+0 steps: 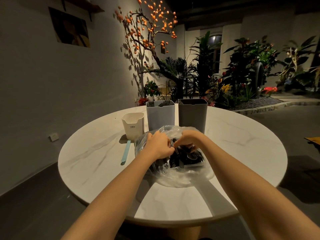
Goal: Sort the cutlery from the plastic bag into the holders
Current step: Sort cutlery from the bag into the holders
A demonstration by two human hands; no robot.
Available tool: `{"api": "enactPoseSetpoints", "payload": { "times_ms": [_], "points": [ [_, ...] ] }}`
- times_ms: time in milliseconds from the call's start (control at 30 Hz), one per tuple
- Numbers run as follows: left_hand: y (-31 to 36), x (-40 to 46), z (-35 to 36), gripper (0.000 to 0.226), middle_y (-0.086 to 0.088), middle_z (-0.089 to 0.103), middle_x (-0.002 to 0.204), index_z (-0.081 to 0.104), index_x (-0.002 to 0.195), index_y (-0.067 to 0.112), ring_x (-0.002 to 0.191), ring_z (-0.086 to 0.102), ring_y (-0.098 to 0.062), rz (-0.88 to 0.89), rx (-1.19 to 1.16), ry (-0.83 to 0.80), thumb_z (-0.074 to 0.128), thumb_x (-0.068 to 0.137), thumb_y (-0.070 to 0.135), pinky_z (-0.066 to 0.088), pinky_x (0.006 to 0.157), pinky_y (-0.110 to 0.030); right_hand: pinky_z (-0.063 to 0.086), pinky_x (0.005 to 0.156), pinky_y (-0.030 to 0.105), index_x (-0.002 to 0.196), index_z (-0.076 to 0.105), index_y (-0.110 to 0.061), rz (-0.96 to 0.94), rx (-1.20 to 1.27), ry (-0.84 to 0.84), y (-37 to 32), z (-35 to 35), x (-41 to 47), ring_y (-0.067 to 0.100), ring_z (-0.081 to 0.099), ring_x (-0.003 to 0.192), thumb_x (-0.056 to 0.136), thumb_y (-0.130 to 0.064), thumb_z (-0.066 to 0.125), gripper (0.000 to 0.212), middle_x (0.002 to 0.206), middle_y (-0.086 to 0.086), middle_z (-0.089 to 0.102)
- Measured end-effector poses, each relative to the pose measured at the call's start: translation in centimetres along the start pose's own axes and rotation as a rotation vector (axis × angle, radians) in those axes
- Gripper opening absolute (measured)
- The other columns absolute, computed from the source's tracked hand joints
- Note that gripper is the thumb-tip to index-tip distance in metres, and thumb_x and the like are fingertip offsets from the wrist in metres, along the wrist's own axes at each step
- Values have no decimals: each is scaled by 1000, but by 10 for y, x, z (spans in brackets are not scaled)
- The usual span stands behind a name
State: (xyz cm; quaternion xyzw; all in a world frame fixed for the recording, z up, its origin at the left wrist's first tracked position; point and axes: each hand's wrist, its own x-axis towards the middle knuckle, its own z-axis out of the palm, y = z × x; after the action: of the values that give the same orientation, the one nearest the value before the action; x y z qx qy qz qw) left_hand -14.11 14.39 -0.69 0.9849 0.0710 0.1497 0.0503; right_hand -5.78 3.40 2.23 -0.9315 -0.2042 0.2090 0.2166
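A clear plastic bag (174,177) full of black cutlery (183,158) lies in the middle of the round table. My left hand (160,144) and my right hand (188,140) are both at the bag's open mouth, fingers curled down among the cutlery. Both seem to pinch the black pieces; which piece each holds is hidden. Behind the bag stand three holders: a small white one (133,125), a light blue one (160,115) with forks sticking out, and a grey one (192,114).
A light blue utensil (126,152) lies flat on the white marble table (242,153) left of the bag. Beyond the table's far edge are plants and a tree with orange fruit. A wall runs along the left.
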Motion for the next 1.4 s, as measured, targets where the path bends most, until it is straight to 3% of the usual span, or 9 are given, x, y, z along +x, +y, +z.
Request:
{"api": "enactPoseSetpoints", "payload": {
  "times_ms": [233, 367, 533, 700, 800, 1000, 1133, 1233, 1400],
  "points": [
    [-1, 1, -1, 19, -1, 47, 93, 54, 72, 20, 109, 44, -25, -16, 76, 2, 55, 87, 32, 33, 99, -44, 48, 76, 29, 130, 50, -8, -89, -253, 72, -9, -3, -16, 23, 54, 97, 95, -30, 54, 42, 116, 13, 56],
    [0, 2, 0, 18, -6, 56, 110, 54, 77, 21, 115, 44, -24, -35, 81, 3, 54, 91, 32, 31, 106, -46, 42, 98, 33, 137, 44, -8, -100, -310, 17, -13, 2, -14, 26, 50, 121, 98, -32, 50, 45, 134, 13, 51],
    [-2, 3, 0, 18, -7, 57, 110, 61, 82, 20, 111, 44, -24, -56, 80, 6, 50, 92, 31, 32, 103, -43, 44, 91, 32, 130, 53, -9, -69, -417, 48, -11, 5, -1, 21, 49, 97, 95, -31, 55, 42, 123, 13, 57],
    [-1, 3, -3, 12, -1, 50, 87, 54, 77, 18, 102, 48, -24, -65, 37, 50, 56, 84, 28, 36, 96, -41, 47, 85, 31, 127, 54, -9, -65, -427, 82, -9, 6, 3, 20, 51, 92, 94, -28, 57, 38, 105, 10, 56],
    [-1, 3, -2, 12, -2, 57, 98, 50, 88, 20, 104, 49, -23, -49, -4, 71, 59, 85, 28, 36, 98, -42, 48, 80, 29, 124, 54, -8, -66, -295, 88, -7, 3, 3, 20, 53, 90, 92, -27, 61, 37, 100, 9, 54],
    [-4, 4, 3, 23, -4, 59, 114, 69, 102, 21, 110, 46, -22, -46, 44, 87, 53, 90, 32, 33, 100, -41, 44, 88, 33, 129, 52, 0, -65, -226, 42, -5, -2, -5, 19, 47, 90, 100, -22, 47, 37, 107, 17, 55],
    [-3, 1, 2, 26, -4, 55, 117, 70, 106, 23, 115, 42, -23, -43, 51, 56, 50, 92, 32, 30, 102, -42, 45, 77, 31, 116, 57, -5, -40, -232, 19, -2, 1, -4, 16, 53, 73, 99, -27, 46, 30, 82, 6, 55],
    [-3, 1, 1, 27, -5, 54, 119, 70, 108, 23, 116, 41, -23, -42, 64, 42, 50, 93, 33, 30, 104, -43, 45, 81, 32, 112, 59, -7, -62, -270, 45, 1, 2, -5, 15, 51, 71, 99, -36, 50, 33, 80, 5, 54],
    [-4, 1, 3, 28, -5, 55, 120, 68, 110, 22, 117, 41, -23, -47, 74, 45, 49, 94, 36, 30, 104, -43, 41, 65, 25, 102, 55, -9, -34, -212, 41, 2, 1, 1, 13, 47, 63, 96, -30, 55, 22, 71, 3, 50]
  ]
}}
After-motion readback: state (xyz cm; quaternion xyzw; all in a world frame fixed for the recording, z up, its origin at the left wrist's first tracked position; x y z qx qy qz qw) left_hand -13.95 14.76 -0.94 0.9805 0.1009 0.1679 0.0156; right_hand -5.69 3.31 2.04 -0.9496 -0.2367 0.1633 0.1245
